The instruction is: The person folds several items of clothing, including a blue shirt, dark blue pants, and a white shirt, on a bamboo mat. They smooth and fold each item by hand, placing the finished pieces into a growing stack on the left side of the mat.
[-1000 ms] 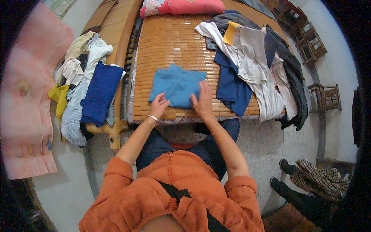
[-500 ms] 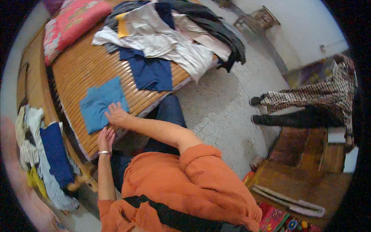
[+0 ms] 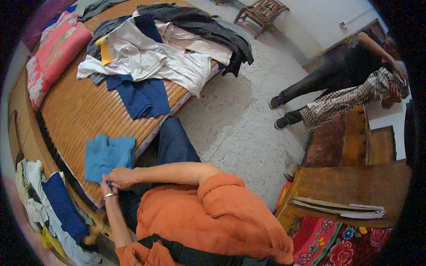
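Note:
A folded blue garment (image 3: pixel 108 155) lies flat at the near corner of the bamboo-slat bed (image 3: pixel 64 124). My right hand (image 3: pixel 122 177) reaches across from the right, fingers curled and closed at the garment's near edge. Close against it, my left hand (image 3: pixel 107 188), with a bangle at the wrist, is closed on the same edge near the corner. The two hands meet there, so part of the edge is hidden beneath the fingers.
A heap of white and dark clothes (image 3: pixel 146 57) and navy shorts (image 3: pixel 143 98) lies farther along the bed, beside a pink floral pillow (image 3: pixel 60 53). Clothes hang over the left bed rail (image 3: pixel 66 206). At right, a person (image 3: pixel 355 66) holds a checked garment (image 3: pixel 346 102) near a wooden cabinet (image 3: pixel 346 181).
My hands have gone from spread fingers to closed ones, drawn together at the garment's near edge. The person at right has bent their arms and gathered up the checked garment. The view has shifted.

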Available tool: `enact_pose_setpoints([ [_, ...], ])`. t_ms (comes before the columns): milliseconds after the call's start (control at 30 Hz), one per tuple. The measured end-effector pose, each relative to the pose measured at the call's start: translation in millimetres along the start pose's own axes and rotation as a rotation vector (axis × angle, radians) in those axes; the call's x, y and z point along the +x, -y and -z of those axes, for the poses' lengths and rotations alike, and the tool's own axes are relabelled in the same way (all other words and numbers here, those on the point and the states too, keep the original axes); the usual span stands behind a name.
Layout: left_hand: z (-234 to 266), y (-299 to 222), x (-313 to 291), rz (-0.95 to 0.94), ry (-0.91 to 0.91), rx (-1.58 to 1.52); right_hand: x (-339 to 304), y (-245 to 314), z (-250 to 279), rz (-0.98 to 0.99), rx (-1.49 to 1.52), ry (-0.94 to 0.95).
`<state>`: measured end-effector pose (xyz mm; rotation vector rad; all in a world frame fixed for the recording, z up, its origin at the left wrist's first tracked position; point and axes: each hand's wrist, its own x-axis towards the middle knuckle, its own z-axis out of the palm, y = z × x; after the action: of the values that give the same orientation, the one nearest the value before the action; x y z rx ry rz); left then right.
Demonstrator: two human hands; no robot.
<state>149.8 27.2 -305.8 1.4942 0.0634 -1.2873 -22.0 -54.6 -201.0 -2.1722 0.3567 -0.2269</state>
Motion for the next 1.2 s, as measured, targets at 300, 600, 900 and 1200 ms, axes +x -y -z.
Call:
enact_pose_setpoints([
  [300,32,-37,14,-0.208,0.018,0.282,-15,-71,-10,-0.254,-0.139,-0.505],
  [600,108,-42,42,-0.192,-0.029,0.423,-10,-92,-1,-0.226,-0.169,-0.216],
  [900,122,-75,68,-0.336,0.073,0.685,-15,-121,2,0.003,-0.226,-0.143],
  [1200,84,-77,45,-0.287,0.025,0.507,-16,-127,3,0.006,-0.245,-0.147],
])
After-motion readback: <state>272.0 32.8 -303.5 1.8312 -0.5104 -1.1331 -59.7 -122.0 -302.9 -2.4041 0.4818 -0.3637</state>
